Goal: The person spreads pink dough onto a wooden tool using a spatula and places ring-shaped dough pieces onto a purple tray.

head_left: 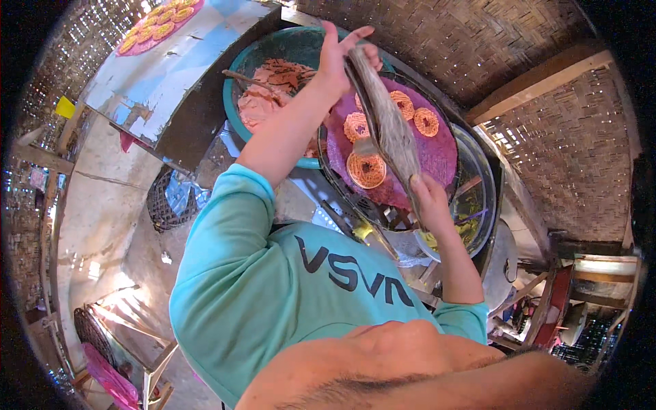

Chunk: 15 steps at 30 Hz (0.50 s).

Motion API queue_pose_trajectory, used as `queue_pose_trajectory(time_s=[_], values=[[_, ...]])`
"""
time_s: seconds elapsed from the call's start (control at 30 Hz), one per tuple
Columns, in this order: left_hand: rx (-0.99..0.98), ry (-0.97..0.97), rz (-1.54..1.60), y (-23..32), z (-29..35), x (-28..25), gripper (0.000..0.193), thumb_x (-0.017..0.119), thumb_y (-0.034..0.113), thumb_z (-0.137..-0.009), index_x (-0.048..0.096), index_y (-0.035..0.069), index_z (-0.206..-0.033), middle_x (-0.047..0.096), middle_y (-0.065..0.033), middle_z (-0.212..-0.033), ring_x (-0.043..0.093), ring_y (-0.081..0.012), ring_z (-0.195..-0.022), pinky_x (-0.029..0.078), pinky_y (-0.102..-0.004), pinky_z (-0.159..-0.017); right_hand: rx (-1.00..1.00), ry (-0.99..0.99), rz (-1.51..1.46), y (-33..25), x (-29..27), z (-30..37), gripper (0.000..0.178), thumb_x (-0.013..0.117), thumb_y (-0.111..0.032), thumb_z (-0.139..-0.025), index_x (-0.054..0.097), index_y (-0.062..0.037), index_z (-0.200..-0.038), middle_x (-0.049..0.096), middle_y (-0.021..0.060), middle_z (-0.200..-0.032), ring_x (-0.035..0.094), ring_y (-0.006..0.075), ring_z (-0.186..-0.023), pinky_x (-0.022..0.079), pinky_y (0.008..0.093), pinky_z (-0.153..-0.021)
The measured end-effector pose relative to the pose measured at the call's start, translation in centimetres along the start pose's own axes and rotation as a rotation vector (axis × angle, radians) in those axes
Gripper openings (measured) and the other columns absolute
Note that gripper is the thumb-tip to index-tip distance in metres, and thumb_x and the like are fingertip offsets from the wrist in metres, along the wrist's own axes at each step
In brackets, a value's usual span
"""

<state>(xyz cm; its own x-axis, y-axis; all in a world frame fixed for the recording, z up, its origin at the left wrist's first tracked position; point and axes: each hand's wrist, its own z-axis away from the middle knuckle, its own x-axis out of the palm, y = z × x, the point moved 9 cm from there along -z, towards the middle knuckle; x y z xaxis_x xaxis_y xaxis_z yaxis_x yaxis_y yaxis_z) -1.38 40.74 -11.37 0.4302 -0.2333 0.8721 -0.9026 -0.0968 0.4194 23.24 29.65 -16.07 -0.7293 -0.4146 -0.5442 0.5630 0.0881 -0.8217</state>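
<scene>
My left hand (338, 65) holds the upper end of a long, grey wooden dough press (393, 119), some of its fingers stretched past the wood. Around the lower end of the press my right hand (432, 198) is closed. A metal tube (365, 146) shows beside the press, just above an orange coiled dough ring (367, 172). That ring lies on a round purple sheet (437, 154) with several other rings, such as one at the right (426, 121). The press hides part of the sheet and some rings.
A teal basin (231, 113) of pinkish-orange dough (258, 106) with a stick (247, 79) in it stands at the left. At the right is a basin (493, 184) with yellow-green contents. Finished-looking rings (162, 31) lie on a worn blue-white tabletop (154, 82). A woven wall (465, 48) rises behind.
</scene>
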Motion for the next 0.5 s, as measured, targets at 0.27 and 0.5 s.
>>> queue_pose_trajectory(time_s=[0.27, 0.5], values=[[0.131, -0.261, -1.431, -4.1, 5.9, 3.1, 0.05, 0.065, 0.012, -0.069, 0.046, 0.002, -0.115, 0.054, -0.0098, -0.111, 0.049, -0.0187, -0.105, 0.036, -0.0286, -0.091, -0.174, 0.127, -0.006, -4.8, -0.1, -2.4, 0.046, 0.041, -0.038, -0.089, 0.052, 0.0018, -0.109, 0.058, 0.0042, -0.082, 0.051, 0.0115, -0.071, 0.04, 0.026, -0.065], [0.317, 0.03, -1.327, 0.3, 9.9, -8.0, 0.043, 0.058, 0.025, -0.076, 0.049, 0.008, -0.115, 0.05, -0.0098, -0.115, 0.048, -0.0243, -0.105, 0.038, -0.0364, -0.091, -0.233, 0.09, 0.23, -2.0, 1.3, -5.0, 0.037, 0.049, -0.039, -0.082, 0.064, -0.0054, -0.09, 0.061, 0.0153, -0.086, 0.059, 0.0262, -0.08, 0.044, 0.0349, -0.071]])
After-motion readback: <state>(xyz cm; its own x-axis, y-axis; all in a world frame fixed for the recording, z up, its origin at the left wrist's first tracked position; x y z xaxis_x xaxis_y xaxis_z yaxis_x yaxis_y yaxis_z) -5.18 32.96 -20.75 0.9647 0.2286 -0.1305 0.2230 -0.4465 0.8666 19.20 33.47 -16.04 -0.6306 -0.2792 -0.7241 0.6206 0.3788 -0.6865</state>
